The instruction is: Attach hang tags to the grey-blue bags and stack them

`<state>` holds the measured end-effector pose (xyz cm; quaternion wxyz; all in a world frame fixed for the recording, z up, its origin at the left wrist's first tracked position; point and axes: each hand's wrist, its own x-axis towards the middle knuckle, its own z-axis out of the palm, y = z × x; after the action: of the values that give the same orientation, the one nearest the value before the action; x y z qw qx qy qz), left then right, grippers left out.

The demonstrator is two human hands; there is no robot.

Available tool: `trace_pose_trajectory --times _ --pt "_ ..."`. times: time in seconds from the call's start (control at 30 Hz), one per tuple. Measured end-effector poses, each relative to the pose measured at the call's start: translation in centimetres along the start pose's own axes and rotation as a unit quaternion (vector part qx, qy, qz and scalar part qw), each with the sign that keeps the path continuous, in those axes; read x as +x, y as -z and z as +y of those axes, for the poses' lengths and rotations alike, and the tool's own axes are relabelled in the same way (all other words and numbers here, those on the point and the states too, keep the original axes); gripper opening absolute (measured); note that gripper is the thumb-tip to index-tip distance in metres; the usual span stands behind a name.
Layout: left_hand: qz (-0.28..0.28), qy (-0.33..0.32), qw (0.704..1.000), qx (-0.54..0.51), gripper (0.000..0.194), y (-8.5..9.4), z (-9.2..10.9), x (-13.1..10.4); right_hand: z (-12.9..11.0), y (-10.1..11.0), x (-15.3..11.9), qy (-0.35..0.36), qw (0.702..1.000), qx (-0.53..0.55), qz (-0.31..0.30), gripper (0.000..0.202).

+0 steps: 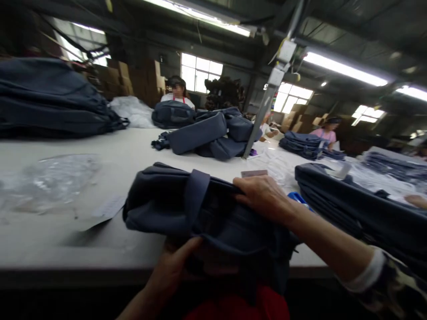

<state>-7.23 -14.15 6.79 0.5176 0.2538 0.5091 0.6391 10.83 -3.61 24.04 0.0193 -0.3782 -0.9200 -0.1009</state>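
Note:
A dark navy bag (160, 200) lies at the near edge of the white table (133, 146), in front of me. A wide strap (196, 200) crosses its middle. My right hand (263, 195) grips the bag's upper edge, right of the strap, with the fingers bent over it. Low on the near side, my left hand (170, 266) holds the bag's lower edge near the strap; its thumb shows and its other fingers are hidden under the fabric. A tag (108, 209) lies left of the bag. Just beyond my right hand are a brown card (254, 173) and a blue item (299, 199).
Clear plastic bags (60, 178) lie at the left, before a large navy bag (50, 98). More navy bags (200, 133) are piled mid-table beside a metal post (263, 111). Stacked bags (347, 204) fill the right, where another person's hand (416, 201) shows. People sit beyond.

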Motion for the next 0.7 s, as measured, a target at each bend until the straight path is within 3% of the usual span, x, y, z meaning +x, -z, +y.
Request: trace_pose_trajectory --times 0.1,0.2,0.27,0.33,0.47,0.53,0.6,0.7 --pt "-0.031 0.050 0.997 -0.044 0.056 0.6 -0.8 -1.1 0.7 -1.8 0.3 0.057 0.991 -0.108 0.051 0.018" --pt "-0.180 0.112 0.977 0.007 0.045 0.7 -1.6 -1.8 0.8 -4.6 -0.5 0.087 0.984 -0.137 0.080 0.021" --pt "-0.302 0.090 0.940 0.135 0.036 1.6 -1.3 -2.4 1.0 -6.4 -1.3 0.087 0.985 -0.133 0.073 0.015" --pt "-0.366 0.002 0.887 0.283 0.026 2.7 0.0 -3.2 1.4 -7.8 -1.9 0.089 0.986 -0.127 0.054 0.010" --pt "-0.364 -0.246 0.755 0.486 0.017 3.2 3.0 -4.0 2.2 -9.1 -2.4 0.089 0.988 -0.118 0.039 0.008" --pt "-0.385 -0.318 0.693 0.520 0.018 2.3 3.4 -2.8 2.2 -9.3 -2.3 0.081 0.990 -0.107 0.040 0.009" --pt "-0.389 -0.341 0.675 0.526 0.021 1.1 2.4 -0.2 1.9 -9.4 -2.1 0.080 0.992 -0.094 0.038 0.011" --pt "-0.321 -0.344 0.712 0.521 0.036 -0.3 -1.0 4.9 1.2 -9.9 -1.6 0.067 0.996 -0.046 0.026 0.013"
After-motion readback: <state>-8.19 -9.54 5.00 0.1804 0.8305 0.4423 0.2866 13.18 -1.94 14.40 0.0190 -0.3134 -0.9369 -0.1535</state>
